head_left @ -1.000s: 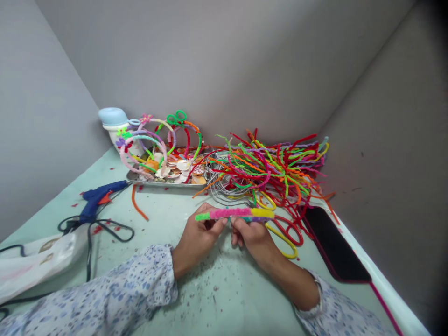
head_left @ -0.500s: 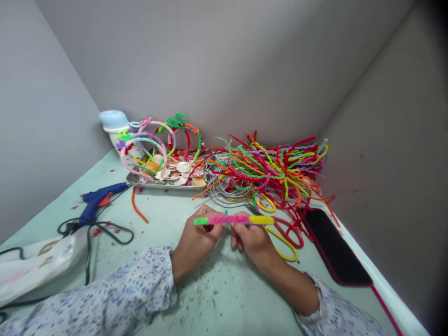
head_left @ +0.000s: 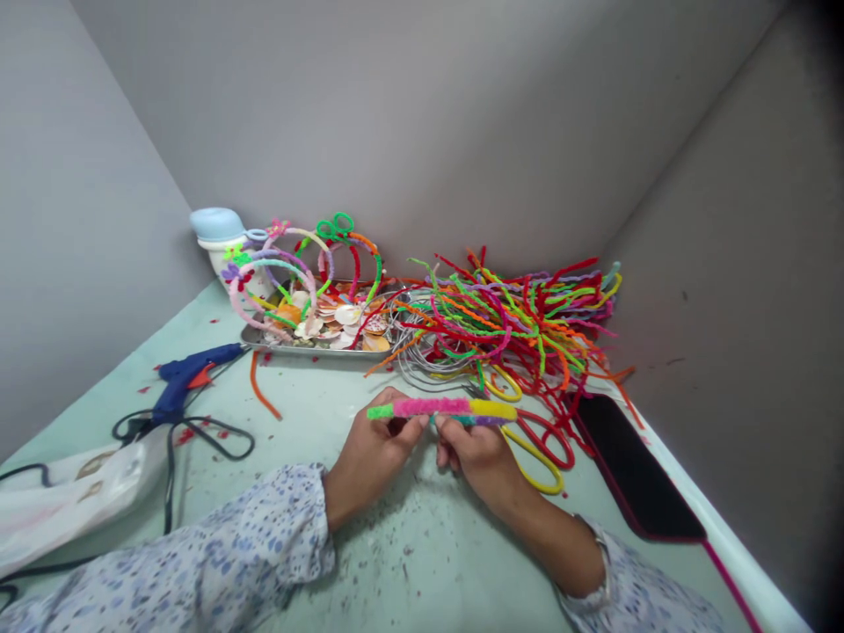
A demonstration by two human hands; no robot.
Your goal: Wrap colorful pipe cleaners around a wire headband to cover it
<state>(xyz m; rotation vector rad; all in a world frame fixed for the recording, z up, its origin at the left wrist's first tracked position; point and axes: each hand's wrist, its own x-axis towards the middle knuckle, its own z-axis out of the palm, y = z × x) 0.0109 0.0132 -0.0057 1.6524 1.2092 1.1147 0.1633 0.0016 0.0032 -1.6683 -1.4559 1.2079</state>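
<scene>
Between my two hands is a pipe cleaner headband [head_left: 432, 406], seen nearly edge-on. Its upper band runs green, pink and yellow from left to right; teal and purple show along the lower side. My left hand [head_left: 377, 448] has its fingers closed on the left part, thumb near the middle. On the right part, my right hand [head_left: 476, 450] pinches the teal section between thumb and finger. The thumbs nearly meet at the centre. Just beyond my right hand lie scissors with red and yellow handles [head_left: 542, 470].
A metal tray [head_left: 316, 352] holds shells and several decorated headbands [head_left: 273, 255]. Beside it lie looped silver wire [head_left: 422, 374] and a heap of pipe cleaners [head_left: 527, 316]. A blue glue gun [head_left: 181, 382], blue-lidded bottle [head_left: 217, 229], plastic bag [head_left: 85, 501] and phone [head_left: 636, 466] surround the work area.
The headband has tilted slightly, so its teal and purple lower side now shows beneath the pink and yellow. Both hands keep their grip in nearly the same place.
</scene>
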